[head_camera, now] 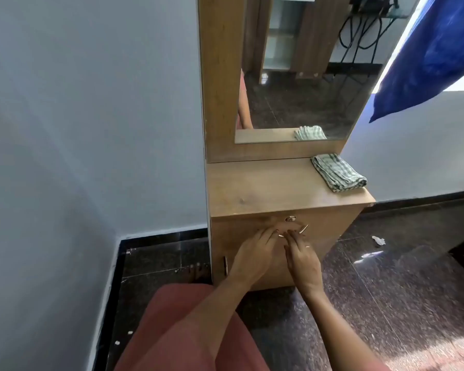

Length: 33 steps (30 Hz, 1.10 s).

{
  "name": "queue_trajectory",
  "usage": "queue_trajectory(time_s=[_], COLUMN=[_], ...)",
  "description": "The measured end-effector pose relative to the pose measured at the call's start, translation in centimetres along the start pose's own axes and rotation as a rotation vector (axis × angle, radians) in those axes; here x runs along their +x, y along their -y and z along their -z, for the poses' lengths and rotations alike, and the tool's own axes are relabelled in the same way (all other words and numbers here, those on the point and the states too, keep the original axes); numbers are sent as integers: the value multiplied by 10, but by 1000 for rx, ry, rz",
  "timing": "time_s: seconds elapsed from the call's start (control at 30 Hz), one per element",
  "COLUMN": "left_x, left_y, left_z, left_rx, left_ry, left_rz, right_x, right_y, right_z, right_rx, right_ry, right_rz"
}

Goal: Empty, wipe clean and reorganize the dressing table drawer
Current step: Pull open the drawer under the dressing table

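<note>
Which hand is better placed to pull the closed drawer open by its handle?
Probably the right hand: its fingers lie over the middle of the handle, while the left hand reaches only its left end.

Pale blue-grey walls [78,116] meet a dark, glossy stone floor [386,277] along a black skirting [161,234]. A wooden desk [252,188] stands against the far wall, its mirror [306,97] reflecting wooden furniture and cables. Far right, a blue curtain [434,57] hangs beside bright daylight; sun patches the near-right floor.
</note>
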<state>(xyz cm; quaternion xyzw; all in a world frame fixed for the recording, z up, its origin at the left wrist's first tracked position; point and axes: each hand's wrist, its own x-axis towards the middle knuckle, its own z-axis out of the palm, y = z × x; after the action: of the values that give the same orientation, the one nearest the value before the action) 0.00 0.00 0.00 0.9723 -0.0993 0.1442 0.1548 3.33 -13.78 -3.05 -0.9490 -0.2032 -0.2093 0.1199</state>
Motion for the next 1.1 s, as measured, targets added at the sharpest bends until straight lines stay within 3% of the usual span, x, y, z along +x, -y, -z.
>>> queue_trajectory(time_s=[0.1, 0.27, 0.43, 0.6, 0.73, 1.1], left_x=[11, 25, 34, 24, 3, -58], left_y=[0, -6, -11, -21, -31, -83], left_z=[-10, -13, -13, -9, -11, -2], left_rx=[-99, -33, 54, 106, 84, 155], left_ry=[71, 83, 48, 5, -53, 24], left_rz=[12, -16, 37, 10, -81, -167], right_x=[6, 21, 25, 8, -13, -85], right_y=[-9, -14, -19, -22, -25, -37], right_z=[-6, -1, 5, 7, 22, 58], right_rx=[60, 148, 55, 169, 142, -41], right_ry=[-14, 26, 1, -15, -45, 73], right_rz=[18, 12, 46, 27, 81, 124])
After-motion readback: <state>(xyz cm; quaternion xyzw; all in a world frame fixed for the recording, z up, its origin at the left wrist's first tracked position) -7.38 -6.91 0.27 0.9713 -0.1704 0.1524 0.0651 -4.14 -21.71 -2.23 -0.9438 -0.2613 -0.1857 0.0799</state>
